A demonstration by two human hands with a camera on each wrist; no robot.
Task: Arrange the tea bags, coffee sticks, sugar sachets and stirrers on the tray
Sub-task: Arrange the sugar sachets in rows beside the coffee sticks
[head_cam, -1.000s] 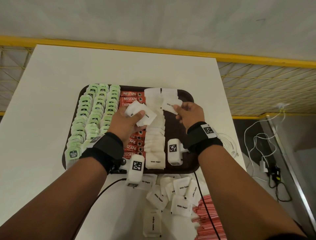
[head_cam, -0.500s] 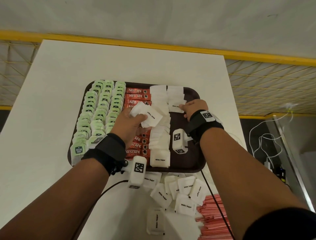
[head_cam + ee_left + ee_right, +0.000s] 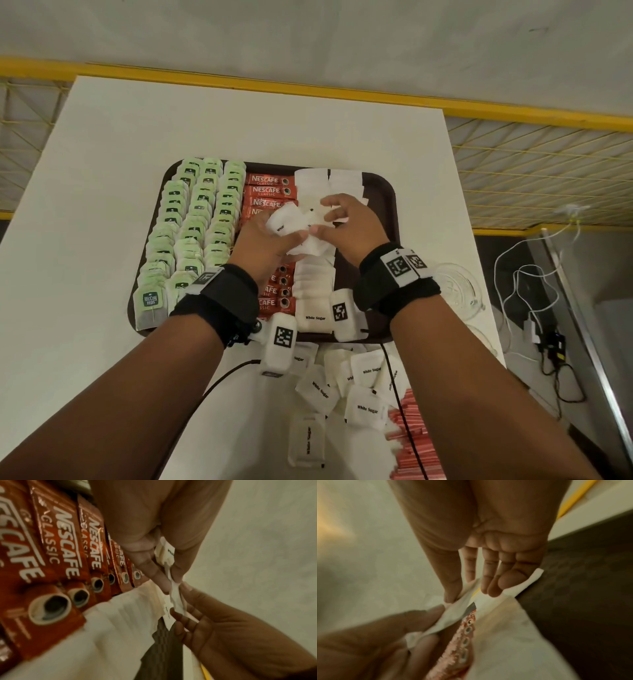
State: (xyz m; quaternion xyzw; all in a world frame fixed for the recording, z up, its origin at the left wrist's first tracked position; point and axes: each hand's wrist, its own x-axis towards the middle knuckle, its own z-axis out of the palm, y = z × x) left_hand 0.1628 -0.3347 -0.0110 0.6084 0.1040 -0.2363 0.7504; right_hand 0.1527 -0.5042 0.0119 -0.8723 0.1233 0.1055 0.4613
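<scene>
Both hands pinching small white paper sugar sachets (image 3: 297,229) above the dark brown plastic tray (image 3: 383,219).
Left hand (image 3: 262,248) gripping a wad, right hand (image 3: 349,229) pulling one off; light, limp, slippery pkts, prob. best pinched by the flat edge.

My left hand (image 3: 263,245) grips a small bunch of white sugar sachets (image 3: 291,222) above the middle of the brown tray (image 3: 387,212), and my right hand (image 3: 349,226) pinches one of them from the right. Green tea bags (image 3: 191,226) fill the tray's left side, beside red Nescafe sticks (image 3: 269,185) and a sugar row (image 3: 313,291). Loose sachets (image 3: 366,407) and red stirrers (image 3: 407,442) lie on the near table (image 3: 102,212).
</scene>
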